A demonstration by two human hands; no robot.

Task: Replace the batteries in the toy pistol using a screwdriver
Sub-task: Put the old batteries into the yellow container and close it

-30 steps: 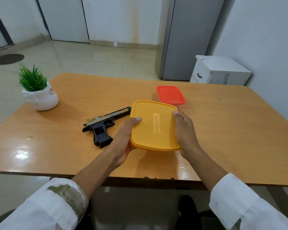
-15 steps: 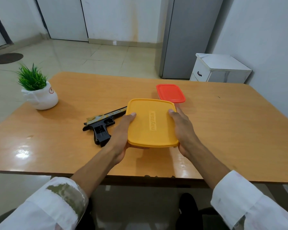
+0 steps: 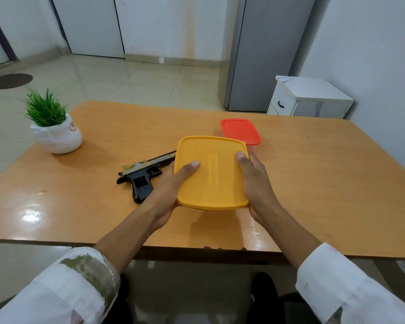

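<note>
A black and gold toy pistol (image 3: 143,174) lies on its side on the wooden table (image 3: 325,183), left of centre. Just right of it I hold a square yellow lidded container (image 3: 212,171) a little above the table. My left hand (image 3: 171,192) grips its left edge with the thumb on the lid. My right hand (image 3: 255,181) grips the right edge, thumb on top. The fingers of both hands are hidden under the box. No screwdriver or batteries are in view.
A red-lidded container (image 3: 240,131) stands on the table just behind the yellow one. A small green plant in a white pot (image 3: 56,134) sits at the far left. A white bedside cabinet (image 3: 309,99) and a grey cupboard stand beyond the table.
Both hands have lifted the yellow container off the table and drawn it slightly up and left, and my thumbs have slid further onto the lid.
</note>
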